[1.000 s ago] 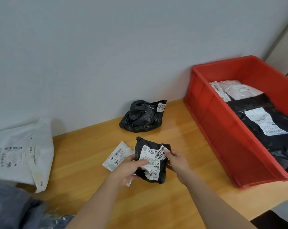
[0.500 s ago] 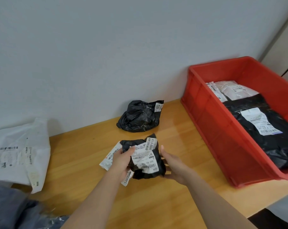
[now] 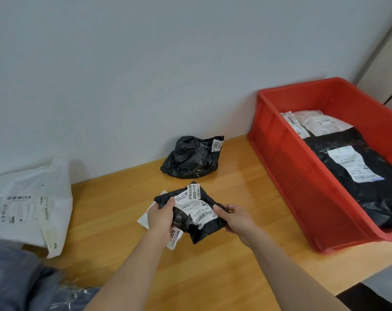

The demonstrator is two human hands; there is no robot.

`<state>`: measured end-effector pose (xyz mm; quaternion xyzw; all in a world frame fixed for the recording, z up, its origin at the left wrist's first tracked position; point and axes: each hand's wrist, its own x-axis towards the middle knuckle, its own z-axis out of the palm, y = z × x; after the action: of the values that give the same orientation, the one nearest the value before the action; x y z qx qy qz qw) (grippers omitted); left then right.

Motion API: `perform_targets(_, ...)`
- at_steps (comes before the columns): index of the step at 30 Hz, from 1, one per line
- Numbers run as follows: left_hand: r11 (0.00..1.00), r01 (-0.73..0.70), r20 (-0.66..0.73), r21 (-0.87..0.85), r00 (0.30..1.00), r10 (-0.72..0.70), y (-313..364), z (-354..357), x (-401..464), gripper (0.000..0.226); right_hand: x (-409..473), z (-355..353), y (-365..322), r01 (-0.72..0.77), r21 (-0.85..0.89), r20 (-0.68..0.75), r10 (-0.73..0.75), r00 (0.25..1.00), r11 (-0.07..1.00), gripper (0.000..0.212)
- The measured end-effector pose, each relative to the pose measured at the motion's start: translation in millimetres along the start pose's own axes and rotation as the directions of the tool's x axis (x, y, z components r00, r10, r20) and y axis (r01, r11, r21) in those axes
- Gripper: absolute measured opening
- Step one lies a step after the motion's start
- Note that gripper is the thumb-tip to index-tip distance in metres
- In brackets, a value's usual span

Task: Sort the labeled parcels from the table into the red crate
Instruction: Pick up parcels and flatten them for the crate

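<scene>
Left hand (image 3: 161,215) and right hand (image 3: 234,217) both grip small black parcel (image 3: 197,215) above worktop (image 3: 213,277), label up. Red crate (image 3: 287,176) already holds three parcels. Remaining: held parcel, black bag (image 3: 190,159), small white parcel (image 3: 143,218), large white mailer (image 3: 29,205).

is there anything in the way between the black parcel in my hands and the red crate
Nothing visible. The black parcel, held by both hands, has bare table between it and the red crate; only the crate's near wall must be cleared.
</scene>
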<state>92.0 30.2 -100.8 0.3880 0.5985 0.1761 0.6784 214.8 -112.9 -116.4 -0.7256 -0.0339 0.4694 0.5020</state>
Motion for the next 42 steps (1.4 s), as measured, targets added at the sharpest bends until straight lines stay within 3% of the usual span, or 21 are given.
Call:
perform_targets(2, 0.998, 0.023, -0.015, -0.057, 1.000, -0.024, -1, 0, 1, 0.006, -2, 2, -2, 0.021, 0.033, -0.062, -0.019, 0.998, 0.999, 0.029)
perform_targets(4, 0.987, 0.063, -0.024, -0.148, 0.997, -0.067, -1, 0, 1, 0.014, -5, 3, -4, -0.037, 0.198, -0.064, 0.051, 0.997, 0.980, 0.042)
perform_targets(7, 0.958, 0.116, 0.012, -0.263, 0.993, -0.118, -2, 2, 0, 0.030, -14, 4, 0, -0.206, 0.283, 0.165, 0.164, 0.973, 0.937, 0.059)
perform_targets(9, 0.966, 0.122, 0.060, -0.229, 0.992, -0.111, -3, 4, -2, 0.032, -17, 8, 7, -0.226, 0.279, 0.263, 0.152, 0.953, 0.933, 0.055)
perform_targets(13, 0.989, 0.120, 0.110, -0.085, 0.988, -0.111, -4, 1, -4, 0.024, -10, 12, 16, -0.142, 0.359, 0.134, 0.099, 0.986, 0.922, 0.034)
perform_targets(17, 0.992, 0.126, 0.163, 0.018, 0.978, -0.127, 1, -11, 5, 0.034, -7, 1, 20, -0.146, 0.199, 0.180, 0.111, 0.977, 0.969, 0.025)
perform_targets(21, 0.961, 0.027, 0.159, 0.275, 0.985, -0.073, 3, -20, 7, 0.017, -2, -7, 20, -0.152, 0.139, 0.184, 0.126, 0.975, 0.978, 0.023)
perform_targets(25, 0.955, 0.018, 0.105, 0.297, 0.993, -0.052, 3, -26, 16, 0.003, 4, -11, 20, -0.134, 0.178, -0.013, 0.138, 0.990, 0.975, 0.013)
perform_targets(30, 0.948, 0.050, 0.113, 0.314, 0.990, -0.089, -1, -29, 18, 0.009, 13, -9, 18, -0.060, 0.226, -0.248, 0.117, 0.962, 0.972, 0.008)
perform_targets(32, 0.949, 0.067, 0.169, 0.308, 0.978, -0.124, -2, -32, 18, 0.014, 10, -8, 14, -0.072, 0.353, -0.165, 0.138, 0.977, 0.933, 0.009)
perform_targets(36, 0.961, 0.104, 0.220, 0.256, 0.962, -0.163, -4, -35, 16, 0.023, 4, -7, 10, -0.127, 0.547, 0.108, 0.081, 0.991, 0.828, 0.034)
perform_targets(39, 0.963, 0.125, 0.250, 0.239, 0.950, -0.185, -4, -36, 15, 0.027, 11, -4, 14, -0.078, 0.610, 0.048, 0.062, 0.997, 0.789, 0.033)
perform_targets(42, 0.969, 0.125, 0.307, 0.213, 0.933, -0.188, -1, -40, 15, 0.029, 16, -6, 17, -0.025, 0.441, -0.059, 0.057, 0.997, 0.897, 0.019)
